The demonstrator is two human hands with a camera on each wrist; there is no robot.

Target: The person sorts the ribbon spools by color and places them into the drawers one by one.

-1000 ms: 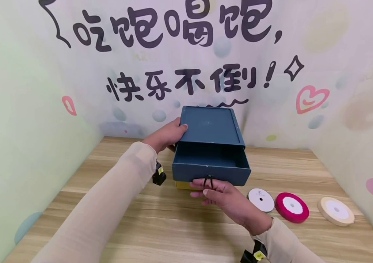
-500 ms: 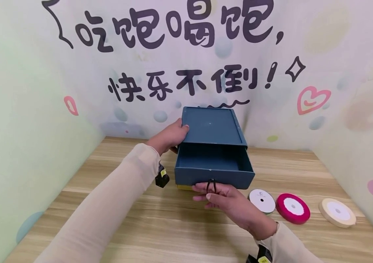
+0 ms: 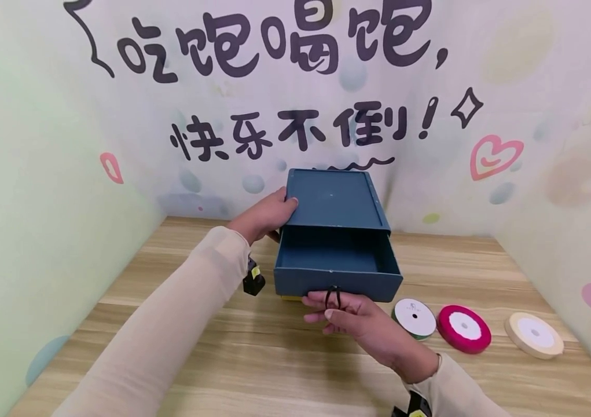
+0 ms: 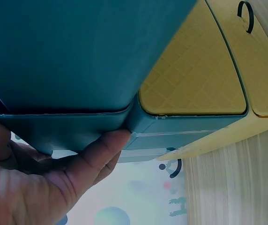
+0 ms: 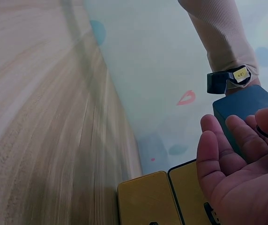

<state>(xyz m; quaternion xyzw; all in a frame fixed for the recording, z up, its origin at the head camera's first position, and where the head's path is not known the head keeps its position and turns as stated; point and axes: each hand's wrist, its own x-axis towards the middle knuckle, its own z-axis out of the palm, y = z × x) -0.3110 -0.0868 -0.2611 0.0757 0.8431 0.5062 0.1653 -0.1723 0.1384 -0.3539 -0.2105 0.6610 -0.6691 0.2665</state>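
A small chest of drawers stands on the table, its blue top casing (image 3: 331,197) above yellow drawers (image 4: 195,70). The blue top drawer (image 3: 300,282) is pulled well out, and its visible inside holds nothing. My left hand (image 3: 266,213) grips the casing's left side, thumb on the top edge; in the left wrist view fingers press the blue wall near the drawer. My right hand (image 3: 373,327) holds the drawer's black loop pull (image 3: 333,296), with the loop round its fingers and the thumb against it. The right wrist view shows that palm turned up.
To the right lie a white-faced ribbon spool (image 3: 414,317), a crimson ribbon roll (image 3: 463,329) and a cream ribbon roll (image 3: 533,335) on the wooden table (image 3: 253,370). A printed backdrop (image 3: 253,139) rises close behind the chest, with side panels left and right.
The blue drawer has come slightly further out toward me, along with my right hand on its loop. My left hand keeps its grip on the casing.
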